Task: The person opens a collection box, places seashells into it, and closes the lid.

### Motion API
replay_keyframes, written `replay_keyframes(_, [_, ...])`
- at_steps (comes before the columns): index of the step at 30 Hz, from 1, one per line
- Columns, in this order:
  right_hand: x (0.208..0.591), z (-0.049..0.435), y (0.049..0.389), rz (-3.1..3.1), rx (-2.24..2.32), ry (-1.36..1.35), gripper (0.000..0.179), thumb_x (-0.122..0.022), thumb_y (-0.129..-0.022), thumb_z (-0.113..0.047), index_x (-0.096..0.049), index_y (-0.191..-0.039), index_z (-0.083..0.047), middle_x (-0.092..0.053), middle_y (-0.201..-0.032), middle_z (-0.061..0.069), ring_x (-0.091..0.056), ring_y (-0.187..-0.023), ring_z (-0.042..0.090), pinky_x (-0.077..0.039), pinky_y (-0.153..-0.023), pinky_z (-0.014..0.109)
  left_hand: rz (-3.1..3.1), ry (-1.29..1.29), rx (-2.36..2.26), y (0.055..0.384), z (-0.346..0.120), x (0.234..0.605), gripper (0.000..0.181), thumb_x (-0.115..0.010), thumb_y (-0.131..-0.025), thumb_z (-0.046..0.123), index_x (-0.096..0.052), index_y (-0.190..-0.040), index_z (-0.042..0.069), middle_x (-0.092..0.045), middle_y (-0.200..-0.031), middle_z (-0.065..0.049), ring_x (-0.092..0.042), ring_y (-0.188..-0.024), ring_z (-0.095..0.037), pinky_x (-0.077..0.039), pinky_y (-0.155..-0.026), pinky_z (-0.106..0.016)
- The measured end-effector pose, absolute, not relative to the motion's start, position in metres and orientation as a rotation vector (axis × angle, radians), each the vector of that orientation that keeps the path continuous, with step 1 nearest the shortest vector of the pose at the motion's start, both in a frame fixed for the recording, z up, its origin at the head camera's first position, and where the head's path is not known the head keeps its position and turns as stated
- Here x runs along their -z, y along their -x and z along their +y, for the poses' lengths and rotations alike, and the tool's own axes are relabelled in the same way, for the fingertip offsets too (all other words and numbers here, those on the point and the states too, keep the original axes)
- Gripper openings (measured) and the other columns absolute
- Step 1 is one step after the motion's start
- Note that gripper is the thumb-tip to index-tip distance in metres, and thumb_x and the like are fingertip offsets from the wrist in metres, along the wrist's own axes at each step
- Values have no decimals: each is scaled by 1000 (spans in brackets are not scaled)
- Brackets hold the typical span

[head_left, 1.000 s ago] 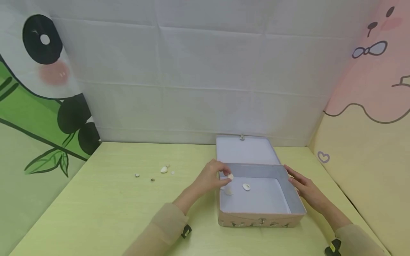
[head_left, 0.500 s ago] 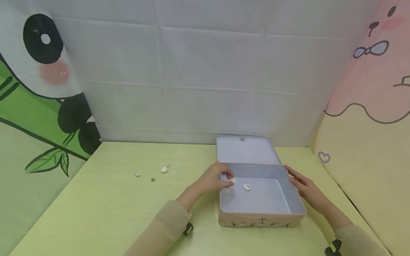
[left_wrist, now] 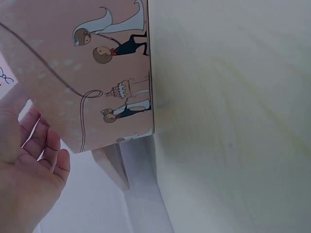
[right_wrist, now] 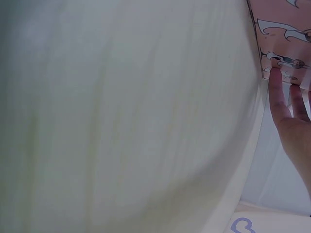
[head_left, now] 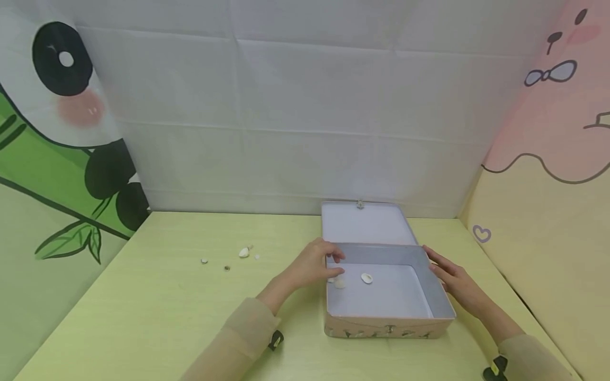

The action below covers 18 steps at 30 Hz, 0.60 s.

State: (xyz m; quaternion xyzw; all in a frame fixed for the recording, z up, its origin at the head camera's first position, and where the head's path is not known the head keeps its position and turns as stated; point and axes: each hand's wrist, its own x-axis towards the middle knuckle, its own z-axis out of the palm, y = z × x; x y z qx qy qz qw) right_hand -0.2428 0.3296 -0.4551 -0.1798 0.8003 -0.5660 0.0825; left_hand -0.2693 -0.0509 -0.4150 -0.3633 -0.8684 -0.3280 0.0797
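Note:
A pink tin box [head_left: 388, 326] stands with its lid [head_left: 367, 225] laid back, its inside pale lavender. In it lie a white oval seashell [head_left: 366, 278] and a paler seashell [head_left: 340, 283], with a bit of another by the left wall. My left hand [head_left: 312, 264] reaches over the left rim, thumb and fingers parted with nothing between them. At the box's right side rests my right hand [head_left: 455, 280]; its fingers are extended against the wall, and the right wrist view shows fingertips on the printed side [right_wrist: 286, 39]. Cartoon couples decorate the outer wall [left_wrist: 97, 73] in the left wrist view.
On the yellow-green table [head_left: 167, 312], left of the box, lie a white seashell [head_left: 244, 252], a small dark-centred piece [head_left: 226, 268], a small pale piece [head_left: 204, 261] and a tiny white disc [head_left: 257, 257]. A white cloth backdrop [head_left: 238, 132] rises behind, with printed panels at both sides.
My left hand dipped a little farther into the box with a small seashell, let it go and drew slightly back left, fingers parted. The right hand stays at the box's side.

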Motion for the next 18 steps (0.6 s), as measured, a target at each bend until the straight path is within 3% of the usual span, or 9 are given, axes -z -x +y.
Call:
replay_keyframes(4, [454, 329, 242, 2394, 1692, 529, 52, -36, -104, -22, -18, -152, -16, -11, -154, 24, -42, -116, -14, -48, -87, 30, -2603, 1067, 996, 268, -58, 410, 26, -77, -78, 23, -69, -100, 11, -66, -89, 4, -56, -90, -21, -44, -81, -29])
replay_keyframes(9, [453, 328, 241, 2426, 1663, 530, 52, -36, -104, -22, -18, -152, -16, -12, -154, 25, -41, -115, -15, -47, -91, 51, -2588, 1055, 1015, 264, -69, 403, 26, -77, -79, 22, -70, -100, 10, -65, -89, 4, -54, -90, -19, -45, -82, -32])
replay_keyframes(15, [452, 328, 240, 2412, 1672, 526, 52, -35, -104, -22, -17, -152, -14, -11, -154, 25, -43, -115, -14, -50, -88, 34, -2577, 1034, 1027, 265, -84, 398, 25, -77, -78, 22, -69, -100, 11, -66, -92, 5, -53, -90, -15, -46, -83, -35])
replay_keyframes(18, [452, 327, 240, 2422, 1667, 521, 52, -36, -104, -22, -18, -152, -15, -12, -154, 25, -43, -114, -15, -50, -89, 40, -2564, 1023, 1033, 266, -93, 395, 26, -77, -78, 22, -69, -101, 12, -66, -92, 5, -52, -90, -12, -45, -84, -34])
